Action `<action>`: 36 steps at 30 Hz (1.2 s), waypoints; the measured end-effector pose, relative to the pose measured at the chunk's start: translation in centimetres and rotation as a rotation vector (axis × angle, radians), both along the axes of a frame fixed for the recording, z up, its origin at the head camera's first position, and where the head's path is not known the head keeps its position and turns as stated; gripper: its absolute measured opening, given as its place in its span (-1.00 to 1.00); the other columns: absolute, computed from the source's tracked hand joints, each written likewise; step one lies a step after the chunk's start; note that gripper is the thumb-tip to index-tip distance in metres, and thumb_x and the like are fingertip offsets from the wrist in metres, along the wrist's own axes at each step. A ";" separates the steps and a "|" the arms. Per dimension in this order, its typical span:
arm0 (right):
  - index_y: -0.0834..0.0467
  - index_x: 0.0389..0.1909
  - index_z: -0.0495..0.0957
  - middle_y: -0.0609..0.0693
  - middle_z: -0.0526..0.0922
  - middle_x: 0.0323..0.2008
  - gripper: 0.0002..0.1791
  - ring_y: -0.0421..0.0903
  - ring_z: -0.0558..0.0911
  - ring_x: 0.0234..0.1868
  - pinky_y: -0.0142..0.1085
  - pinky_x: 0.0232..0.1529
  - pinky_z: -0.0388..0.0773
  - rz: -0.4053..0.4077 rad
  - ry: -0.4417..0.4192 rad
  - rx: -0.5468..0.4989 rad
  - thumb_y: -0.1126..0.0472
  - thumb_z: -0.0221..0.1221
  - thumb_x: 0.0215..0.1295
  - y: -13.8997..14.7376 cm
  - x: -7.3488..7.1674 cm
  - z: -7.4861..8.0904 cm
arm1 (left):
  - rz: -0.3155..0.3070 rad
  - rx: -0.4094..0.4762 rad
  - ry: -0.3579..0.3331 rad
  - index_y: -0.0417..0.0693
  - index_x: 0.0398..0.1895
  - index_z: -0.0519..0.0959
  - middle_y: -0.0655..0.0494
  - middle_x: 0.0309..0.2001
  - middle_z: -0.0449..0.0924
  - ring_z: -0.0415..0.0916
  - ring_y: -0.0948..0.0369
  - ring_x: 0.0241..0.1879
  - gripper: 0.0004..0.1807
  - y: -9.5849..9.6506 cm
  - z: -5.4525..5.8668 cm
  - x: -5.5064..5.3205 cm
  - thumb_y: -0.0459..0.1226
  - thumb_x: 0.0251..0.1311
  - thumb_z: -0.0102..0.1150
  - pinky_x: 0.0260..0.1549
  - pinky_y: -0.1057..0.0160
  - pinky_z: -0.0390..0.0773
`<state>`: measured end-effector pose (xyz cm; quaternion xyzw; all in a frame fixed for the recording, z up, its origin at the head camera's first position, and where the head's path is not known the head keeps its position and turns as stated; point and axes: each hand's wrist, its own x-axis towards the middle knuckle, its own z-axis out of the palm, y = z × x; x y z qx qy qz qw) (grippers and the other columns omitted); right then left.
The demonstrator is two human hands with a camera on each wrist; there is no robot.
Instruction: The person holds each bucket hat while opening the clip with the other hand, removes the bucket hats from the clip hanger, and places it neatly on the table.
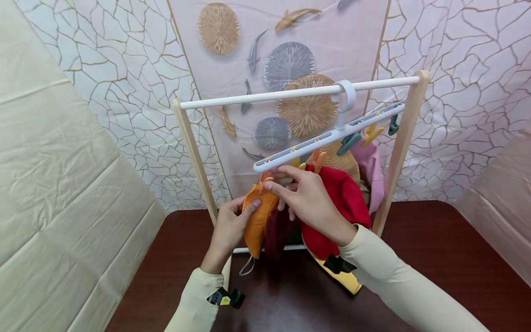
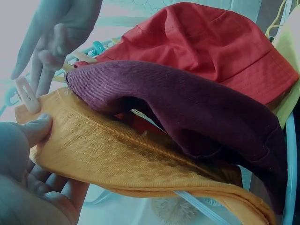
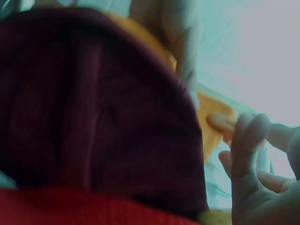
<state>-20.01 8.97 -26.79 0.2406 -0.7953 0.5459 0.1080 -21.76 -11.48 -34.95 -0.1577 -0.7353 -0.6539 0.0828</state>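
Orange hat: it hangs (image 1: 258, 223) below the near-left end of the white hanger (image 1: 307, 146), between my two hands, above the tabletop (image 1: 448, 258).
Its long axis: steep, running down from the top corner at the clip; the hanger slants away to my right above it.
My left hand: nearer the hat's body; this hand (image 1: 230, 226) pinches the fabric, thumb on the front.
My right hand: nearer the hanger; this hand (image 1: 311, 198) pinches the orange clip (image 2: 27, 95) at the hat's top corner.
Clip to hat: the clip lies over that corner, just under the hanger's end; I cannot tell how firmly it bites.
Maroon hat: just right of the orange one (image 2: 178, 103), with the red hat (image 1: 340, 184) beyond.
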 end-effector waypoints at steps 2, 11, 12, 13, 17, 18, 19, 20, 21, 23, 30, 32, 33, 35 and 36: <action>0.18 0.18 0.66 0.09 0.77 -0.06 -0.67 0.08 0.61 -0.66 -0.17 -0.69 0.60 0.042 -0.042 -0.083 0.19 0.32 0.47 -0.3 -0.3 -0.1 | 0.004 0.002 0.000 -0.27 0.05 0.75 -0.18 -0.27 0.77 0.72 0.14 -0.41 -0.67 0.0 0.0 0.1 -0.17 0.47 0.30 -0.39 0.24 0.72; 0.19 0.22 0.65 0.16 0.75 -0.07 -0.66 -0.11 0.50 -0.75 -0.27 -0.69 0.57 0.117 -0.166 -0.275 0.25 0.30 0.49 -1.0 -1.0 -0.8 | 0.021 -0.004 -0.008 -0.28 0.02 0.75 -0.18 -0.30 0.77 0.70 0.15 -0.43 -0.68 0.1 -0.2 0.3 -0.17 0.48 0.30 -0.40 0.26 0.70; 0.19 0.21 0.66 0.15 0.75 -0.09 -0.67 -0.12 0.48 -0.76 -0.28 -0.70 0.54 0.112 -0.166 -0.285 0.25 0.30 0.49 -1.0 -1.0 -0.9 | 0.020 -0.007 -0.008 -0.28 0.02 0.75 -0.18 -0.30 0.77 0.70 0.14 -0.43 -0.68 0.1 -0.1 0.3 -0.17 0.48 0.29 -0.40 0.26 0.70; 0.20 0.19 0.67 0.15 0.75 -0.13 -0.68 -0.13 0.46 -0.77 -0.30 -0.72 0.52 0.108 -0.168 -0.295 0.24 0.29 0.49 -1.1 -1.0 -0.9 | 0.019 -0.010 -0.011 -0.27 0.02 0.75 -0.18 -0.30 0.77 0.71 0.14 -0.42 -0.68 0.1 -0.1 0.4 -0.17 0.48 0.29 -0.40 0.26 0.70; 0.26 0.15 0.68 0.11 0.74 -0.25 -0.70 -0.16 0.39 -0.79 -0.37 -0.77 0.41 0.088 -0.167 -0.337 0.23 0.29 0.50 -1.5 -1.0 -1.1 | 0.015 -0.018 -0.015 -0.27 0.00 0.76 -0.17 -0.30 0.78 0.72 0.13 -0.42 -0.69 0.0 -0.1 0.7 -0.18 0.48 0.29 -0.39 0.26 0.71; 0.27 0.14 0.68 0.10 0.73 -0.28 -0.70 -0.17 0.37 -0.79 -0.38 -0.78 0.39 0.082 -0.165 -0.350 0.23 0.29 0.50 -1.5 -0.9 -1.1 | 0.014 -0.017 -0.012 -0.28 0.00 0.76 -0.18 -0.29 0.78 0.72 0.13 -0.41 -0.69 0.0 -0.2 0.7 -0.17 0.48 0.30 -0.39 0.25 0.71; 0.27 0.13 0.69 0.08 0.73 -0.30 -0.71 -0.18 0.37 -0.79 -0.39 -0.78 0.38 0.076 -0.164 -0.365 0.23 0.29 0.50 -1.6 -0.9 -1.1 | 0.014 -0.018 -0.010 -0.28 0.00 0.76 -0.18 -0.29 0.78 0.72 0.13 -0.41 -0.69 0.0 -0.2 0.7 -0.17 0.47 0.30 -0.39 0.26 0.71; 0.28 0.12 0.69 0.07 0.74 -0.31 -0.71 -0.19 0.37 -0.79 -0.40 -0.77 0.38 0.070 -0.160 -0.378 0.23 0.30 0.49 -1.6 -0.9 -1.1 | 0.015 -0.021 -0.006 -0.28 0.00 0.75 -0.18 -0.29 0.78 0.72 0.13 -0.41 -0.68 0.0 -0.3 0.7 -0.17 0.47 0.30 -0.39 0.26 0.71; 0.27 0.11 0.70 0.06 0.74 -0.31 -0.72 -0.19 0.37 -0.79 -0.41 -0.77 0.39 0.063 -0.159 -0.394 0.22 0.30 0.49 -1.7 -0.9 -1.1 | 0.018 -0.028 -0.006 -0.28 -0.01 0.75 -0.17 -0.30 0.78 0.72 0.13 -0.41 -0.68 -0.1 -0.4 0.7 -0.16 0.47 0.30 -0.39 0.26 0.71; 0.26 0.09 0.71 0.05 0.75 -0.29 -0.73 -0.20 0.38 -0.78 -0.42 -0.76 0.39 0.049 -0.166 -0.418 0.22 0.31 0.48 -1.8 -0.9 -1.2 | 0.027 -0.039 -0.023 -0.28 -0.02 0.76 -0.15 -0.32 0.78 0.72 0.14 -0.42 -0.69 -0.3 -0.8 0.9 -0.17 0.47 0.31 -0.39 0.27 0.70; 0.15 0.30 0.59 0.11 0.72 0.02 -0.58 -0.11 0.49 -0.69 -0.32 -0.68 0.54 0.089 -0.182 -0.330 0.19 0.32 0.48 -2.2 -0.8 -1.4 | 0.063 -0.014 -0.072 -0.25 -0.04 0.75 -0.11 -0.35 0.75 0.71 0.12 -0.45 -0.70 -1.7 -2.0 1.3 -0.16 0.47 0.31 -0.44 0.22 0.72; 0.11 0.39 0.50 0.12 0.72 0.02 -0.47 -0.05 0.59 -0.61 -0.22 -0.60 0.63 0.082 -0.170 -0.261 0.16 0.34 0.46 -2.3 -0.5 -1.5 | 0.078 -0.018 -0.034 -0.25 -0.06 0.75 -0.10 -0.36 0.74 0.70 0.14 -0.45 -0.70 -2.2 -1.9 1.3 -0.15 0.47 0.30 -0.43 0.23 0.72; 0.09 0.44 0.46 0.11 0.71 0.03 -0.42 -0.03 0.63 -0.56 -0.17 -0.54 0.67 0.077 -0.157 -0.221 0.15 0.35 0.46 -2.3 -0.3 -1.8 | 0.086 -0.020 -0.011 -0.26 -0.08 0.75 -0.10 -0.37 0.73 0.69 0.15 -0.45 -0.72 -2.5 -1.8 1.4 -0.17 0.47 0.30 -0.44 0.24 0.71; 0.08 0.46 0.42 0.09 0.70 0.00 -0.38 -0.01 0.70 -0.44 -0.09 -0.42 0.73 0.064 -0.113 -0.124 0.14 0.37 0.44 -2.3 0.2 -2.4 | 0.110 -0.019 0.028 -0.27 -0.11 0.74 -0.10 -0.38 0.71 0.67 0.17 -0.46 -0.75 -3.2 -1.6 1.6 -0.21 0.49 0.28 -0.44 0.25 0.69; 0.09 0.46 0.41 0.07 0.69 0.01 -0.37 -0.03 0.72 -0.36 -0.09 -0.34 0.74 0.056 -0.077 -0.066 0.14 0.38 0.43 -2.3 0.4 -2.8 | 0.128 -0.015 0.047 -0.27 -0.11 0.73 -0.10 -0.38 0.70 0.66 0.17 -0.46 -0.77 -3.6 -1.4 1.8 -0.23 0.49 0.27 -0.45 0.26 0.68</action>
